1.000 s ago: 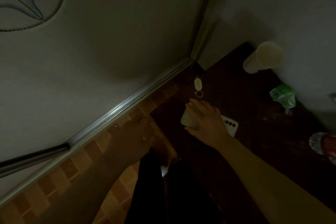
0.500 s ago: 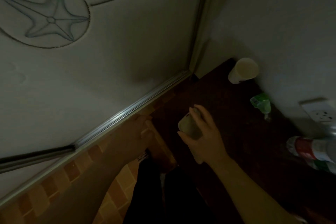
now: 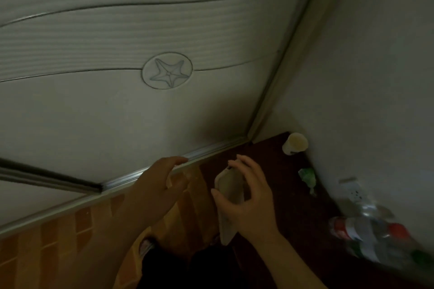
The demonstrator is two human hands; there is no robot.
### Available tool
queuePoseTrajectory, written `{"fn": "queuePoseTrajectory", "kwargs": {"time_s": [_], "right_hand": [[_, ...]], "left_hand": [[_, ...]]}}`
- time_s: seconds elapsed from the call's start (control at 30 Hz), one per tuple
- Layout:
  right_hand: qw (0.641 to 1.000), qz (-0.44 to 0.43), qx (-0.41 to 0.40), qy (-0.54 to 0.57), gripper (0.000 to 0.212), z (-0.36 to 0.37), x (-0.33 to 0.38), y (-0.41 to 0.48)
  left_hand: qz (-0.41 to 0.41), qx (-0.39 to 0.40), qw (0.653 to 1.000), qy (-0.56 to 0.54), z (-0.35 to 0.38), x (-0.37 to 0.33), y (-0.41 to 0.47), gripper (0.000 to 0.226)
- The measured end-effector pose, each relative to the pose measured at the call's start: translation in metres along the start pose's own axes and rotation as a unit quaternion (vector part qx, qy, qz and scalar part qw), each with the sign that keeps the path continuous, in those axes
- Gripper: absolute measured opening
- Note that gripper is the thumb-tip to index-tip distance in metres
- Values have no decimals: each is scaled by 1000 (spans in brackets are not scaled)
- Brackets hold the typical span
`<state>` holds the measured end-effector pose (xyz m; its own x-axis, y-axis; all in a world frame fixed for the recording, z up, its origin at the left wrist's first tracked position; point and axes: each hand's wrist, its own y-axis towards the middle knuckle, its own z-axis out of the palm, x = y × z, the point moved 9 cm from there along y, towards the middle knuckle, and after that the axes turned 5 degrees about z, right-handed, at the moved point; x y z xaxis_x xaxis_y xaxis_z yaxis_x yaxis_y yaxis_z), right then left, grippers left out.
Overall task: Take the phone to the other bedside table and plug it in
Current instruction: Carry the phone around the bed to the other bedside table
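Dim room, head view tilted.

Far left: pale embossed wall panel with a starfish medallion, a silver metal trim rail along its foot, orange-brown tiled floor below.

Left hand: over the floor beside the rail, fingers spread and loose, grip released, nothing in it. Fingertips lie near the rail; contact cannot be told.

Right hand: grip closed around the slim rectangular phone in a pale cream case, thumb on one long edge, fingers curled over the far edge. Phone is off the surface, tilted, back face up toward the camera, above the near left edge of the dark reddish-brown wooden bedside table. Its lower end shows under the wrist. No cable is seen on it; the port end is too dark to judge.

On the table, further right: a cream cylindrical cup in the back corner, a crumpled green wrapper against the wall, clear plastic bottles with red-and-white labels, blurred. White wall socket above them.

Judgement: pick-up looks done and the carry is in hand. The next move calls for a firm hold while turning away from this table, walking round to the other one, then finding a charger lead there and lining the plug with the port. Slim, smooth case: likely slippery in a fingertip hold.
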<state>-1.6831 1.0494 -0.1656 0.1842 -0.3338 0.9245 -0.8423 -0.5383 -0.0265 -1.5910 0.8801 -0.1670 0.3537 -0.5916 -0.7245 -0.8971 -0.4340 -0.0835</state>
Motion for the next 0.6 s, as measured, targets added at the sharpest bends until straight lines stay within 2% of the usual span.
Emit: {"fn": "queuePoseTrajectory", "kwargs": {"time_s": [0.13, 0.27, 0.4, 0.6], "right_hand": [[1000, -7, 9, -4, 56, 17, 23, -10], [997, -44, 66, -16, 57, 64, 57, -24], [986, -81, 143, -12, 56, 131, 95, -50], [964, -141, 226, 4, 54, 254, 166, -120]], "left_hand": [[3, -33, 999, -13, -33, 2, -25, 33], [-12, -62, 998, -10, -73, 23, -66, 35], [-34, -102, 994, 5, -119, 47, -123, 34], [-116, -201, 973, 5, -203, 114, -256, 33]]}}
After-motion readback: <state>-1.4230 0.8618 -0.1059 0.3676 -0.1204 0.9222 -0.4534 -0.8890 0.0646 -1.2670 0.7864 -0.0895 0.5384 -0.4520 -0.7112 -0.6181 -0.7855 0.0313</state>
